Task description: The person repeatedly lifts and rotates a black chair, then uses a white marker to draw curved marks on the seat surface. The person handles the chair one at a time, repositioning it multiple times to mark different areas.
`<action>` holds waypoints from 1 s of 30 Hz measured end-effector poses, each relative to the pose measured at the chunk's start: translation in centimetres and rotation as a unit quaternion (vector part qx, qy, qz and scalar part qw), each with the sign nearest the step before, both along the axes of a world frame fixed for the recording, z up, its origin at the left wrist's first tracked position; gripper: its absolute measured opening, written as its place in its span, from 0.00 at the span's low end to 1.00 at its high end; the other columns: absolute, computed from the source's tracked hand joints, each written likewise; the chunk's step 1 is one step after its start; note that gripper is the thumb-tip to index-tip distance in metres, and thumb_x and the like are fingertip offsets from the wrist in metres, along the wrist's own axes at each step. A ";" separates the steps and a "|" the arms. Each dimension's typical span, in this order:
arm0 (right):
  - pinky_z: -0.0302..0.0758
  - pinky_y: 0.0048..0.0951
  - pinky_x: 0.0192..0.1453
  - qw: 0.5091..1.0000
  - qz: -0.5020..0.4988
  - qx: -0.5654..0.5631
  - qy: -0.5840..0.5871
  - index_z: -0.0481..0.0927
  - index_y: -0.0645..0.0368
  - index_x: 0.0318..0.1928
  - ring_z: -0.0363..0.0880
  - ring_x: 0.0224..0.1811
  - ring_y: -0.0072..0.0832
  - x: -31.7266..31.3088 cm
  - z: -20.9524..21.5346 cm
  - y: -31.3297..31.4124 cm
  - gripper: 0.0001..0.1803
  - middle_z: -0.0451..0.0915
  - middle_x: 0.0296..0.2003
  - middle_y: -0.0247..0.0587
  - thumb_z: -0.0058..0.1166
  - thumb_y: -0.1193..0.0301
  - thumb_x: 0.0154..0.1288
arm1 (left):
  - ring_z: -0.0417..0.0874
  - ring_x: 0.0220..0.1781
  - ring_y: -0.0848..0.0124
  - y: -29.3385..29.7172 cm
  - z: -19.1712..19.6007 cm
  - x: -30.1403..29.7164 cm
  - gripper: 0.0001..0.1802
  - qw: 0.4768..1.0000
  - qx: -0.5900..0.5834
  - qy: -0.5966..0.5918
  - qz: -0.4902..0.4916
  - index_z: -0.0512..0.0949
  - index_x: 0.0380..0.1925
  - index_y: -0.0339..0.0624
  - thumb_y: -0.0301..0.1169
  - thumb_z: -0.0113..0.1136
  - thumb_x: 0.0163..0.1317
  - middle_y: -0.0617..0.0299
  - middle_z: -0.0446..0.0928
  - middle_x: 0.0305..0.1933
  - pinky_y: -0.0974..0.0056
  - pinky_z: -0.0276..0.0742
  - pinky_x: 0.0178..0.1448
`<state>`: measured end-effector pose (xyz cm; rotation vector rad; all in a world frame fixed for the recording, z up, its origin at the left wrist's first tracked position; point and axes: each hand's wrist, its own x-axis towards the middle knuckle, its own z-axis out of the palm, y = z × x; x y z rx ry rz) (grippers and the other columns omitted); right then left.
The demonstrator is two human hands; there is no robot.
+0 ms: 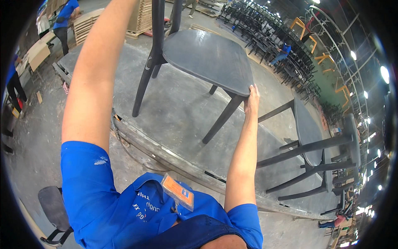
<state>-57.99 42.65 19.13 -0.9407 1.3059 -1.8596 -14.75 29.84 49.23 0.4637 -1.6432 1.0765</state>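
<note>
Spreading wide before the worker in blue [124, 216], the grey desk [178, 110] takes up the middle of the floor. Upright over it is the black chair [203, 52], its back toward nine o'clock; whether every foot bears on the surface, I can't be sure. I'd judge it solid wood, middling in weight: awkward for one arm, manageable for two. It should be stiff throughout, with no give in seat or legs, and its dark finish looks likelier to scuff than the frame is to break. A second black chair [308, 128] lies well apart from it, at four o'clock.

The left arm [93, 79] stretches up toward twelve o'clock and out of sight, so I can't tell how the left hand is set. The seat [219, 66] has a soft sheen, so fingers might slide on its flat; a better hold, to my eye, is the rim beside a leg, paired with the rear post [157, 27] on the far side, which should help against tipping.

The right hand [252, 99] pinches the seat's front corner, fingertips over the rim and the rest lower against the corner. From that hand, the seat is touching and spreads toward ten o'clock, with the rear post farther along the same line. The near front leg [224, 119] runs off toward eight o'clock.
</note>
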 end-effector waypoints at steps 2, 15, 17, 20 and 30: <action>0.72 0.36 0.53 1.000 0.011 -0.006 0.005 0.53 0.62 0.71 0.73 0.54 0.35 0.0 0.2 -0.4 0.36 0.68 0.59 0.53 0.48 0.65 0.66 | 0.80 0.38 0.48 -1.6 -0.2 0.2 0.09 0.980 0.129 0.123 -0.085 0.74 0.37 0.39 0.31 0.47 0.66 0.43 0.77 0.35 0.51 0.74 0.40; 0.64 0.33 0.65 0.994 -0.001 -0.090 0.067 0.52 0.66 0.70 0.67 0.63 0.35 3.9 -1.0 7.7 0.31 0.64 0.64 0.52 0.39 0.68 0.72 | 0.75 0.21 0.60 13.7 -2.2 5.6 0.10 0.981 -0.055 0.182 -0.039 0.74 0.40 0.38 0.28 0.43 0.70 0.56 0.72 0.22 0.57 0.77 0.30; 0.56 0.33 0.71 0.991 -0.005 -0.106 0.079 0.51 0.67 0.70 0.59 0.69 0.37 5.1 -1.5 11.0 0.30 0.59 0.67 0.54 0.39 0.68 0.72 | 0.75 0.23 0.64 19.1 -4.1 7.8 0.09 0.939 0.151 0.201 -0.236 0.73 0.44 0.39 0.30 0.45 0.70 0.59 0.73 0.26 0.61 0.78 0.30; 0.51 0.35 0.73 0.985 -0.012 -0.113 0.131 0.51 0.67 0.70 0.52 0.73 0.39 7.1 -2.0 16.0 0.30 0.55 0.70 0.52 0.37 0.67 0.73 | 0.72 0.27 0.71 27.1 -6.4 10.2 0.11 0.893 0.152 0.201 -0.372 0.72 0.48 0.36 0.30 0.48 0.70 0.62 0.69 0.29 0.64 0.78 0.38; 0.47 0.38 0.74 0.980 -0.063 -0.116 0.152 0.51 0.65 0.70 0.48 0.74 0.39 13.6 -6.6 29.9 0.31 0.49 0.71 0.50 0.39 0.69 0.71 | 0.60 0.15 0.77 44.1 -19.7 16.9 0.16 0.821 -0.083 0.385 -0.412 0.72 0.44 0.38 0.37 0.38 0.71 0.71 0.53 0.11 0.57 0.74 0.42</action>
